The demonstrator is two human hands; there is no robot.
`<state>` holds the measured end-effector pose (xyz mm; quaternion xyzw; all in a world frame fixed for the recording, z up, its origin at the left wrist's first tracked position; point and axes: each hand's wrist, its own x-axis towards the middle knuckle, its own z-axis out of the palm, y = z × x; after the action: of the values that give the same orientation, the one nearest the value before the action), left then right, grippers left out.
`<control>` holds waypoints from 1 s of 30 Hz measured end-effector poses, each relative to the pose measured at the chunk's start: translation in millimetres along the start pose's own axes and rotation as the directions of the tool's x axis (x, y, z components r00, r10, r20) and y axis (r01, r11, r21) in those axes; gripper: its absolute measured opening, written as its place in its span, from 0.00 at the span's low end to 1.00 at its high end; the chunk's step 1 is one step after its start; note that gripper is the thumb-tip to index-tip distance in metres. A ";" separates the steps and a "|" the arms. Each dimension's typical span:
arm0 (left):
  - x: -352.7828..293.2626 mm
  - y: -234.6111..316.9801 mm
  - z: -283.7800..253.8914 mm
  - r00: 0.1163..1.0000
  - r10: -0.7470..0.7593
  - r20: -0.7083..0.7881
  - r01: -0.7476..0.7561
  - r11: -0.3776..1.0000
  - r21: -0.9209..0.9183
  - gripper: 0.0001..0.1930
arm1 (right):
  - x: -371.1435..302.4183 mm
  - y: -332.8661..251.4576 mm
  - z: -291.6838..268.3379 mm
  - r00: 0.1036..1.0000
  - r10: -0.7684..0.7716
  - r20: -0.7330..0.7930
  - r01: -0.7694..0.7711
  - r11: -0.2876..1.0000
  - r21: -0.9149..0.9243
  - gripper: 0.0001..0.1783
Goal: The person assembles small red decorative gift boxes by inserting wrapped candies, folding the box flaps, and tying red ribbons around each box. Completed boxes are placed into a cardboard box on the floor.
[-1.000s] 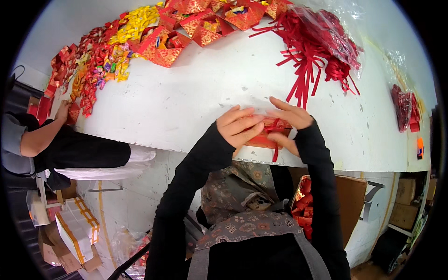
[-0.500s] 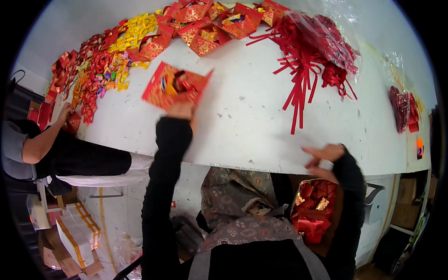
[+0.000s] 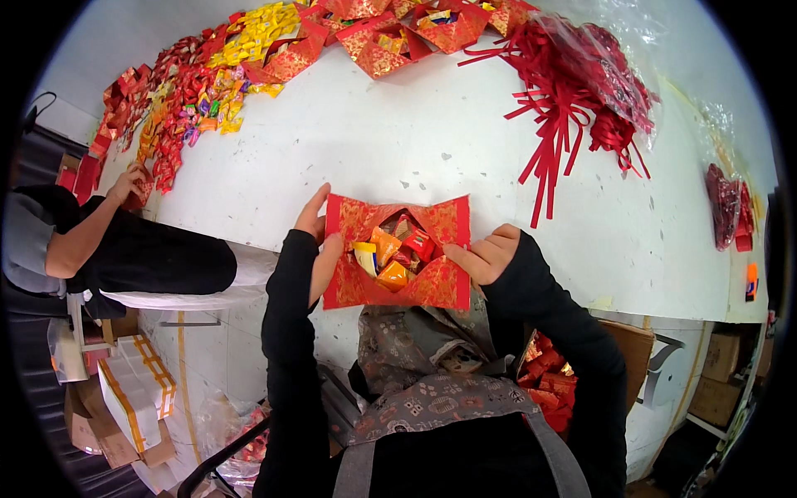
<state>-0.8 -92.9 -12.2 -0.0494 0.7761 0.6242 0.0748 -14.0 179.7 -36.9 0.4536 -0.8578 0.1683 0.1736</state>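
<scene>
Between my two hands is a red and gold candy box [image 3: 349, 217], its top spread apart, just above the table's near edge. Wrapped candies [image 3: 397, 251] in red, orange and yellow show inside it. My left hand [image 3: 320, 249] grips the box's left side, thumb along the near part and fingers at the far corner. With thumb and fingers closed on its right edge, my right hand [image 3: 491, 256] holds the other side. Several similar filled boxes [image 3: 378, 54] stand at the far side of the table. Red ribbons [image 3: 552, 124] lie at the far right.
Heaps of red candies [image 3: 170, 124] and yellow candies [image 3: 257, 37] cover the table's [image 3: 365, 133] far left. A co-worker's hand [image 3: 129, 184] is at the left edge. A carton with red boxes [image 3: 548, 378] stands below the table by my right arm.
My left hand has brought the candy box nearer and to the right, in front of me. My right hand, empty before, has moved left and taken hold of its right edge.
</scene>
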 end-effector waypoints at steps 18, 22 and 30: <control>-10.6 52.0 51.2 0.985 -0.023 0.172 -0.097 0.750 0.655 0.18 | 18.2 -30.3 7.9 0.976 0.217 -0.032 -0.190 0.909 0.371 0.18; -9.9 16.7 65.8 0.899 0.338 0.277 -0.437 0.725 0.532 0.29 | 24.1 -24.9 15.3 0.918 0.397 0.016 -0.324 0.726 0.607 0.20; 7.4 -14.9 65.4 0.777 0.603 0.180 -0.613 0.663 0.429 0.50 | 22.2 -15.2 1.2 0.935 0.341 -0.095 -0.301 0.908 0.291 0.16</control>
<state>-2.0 -32.1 -41.5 0.2386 0.8727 0.4089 -0.1193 -13.2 155.1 -25.9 0.3122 -0.8747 0.3429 0.1410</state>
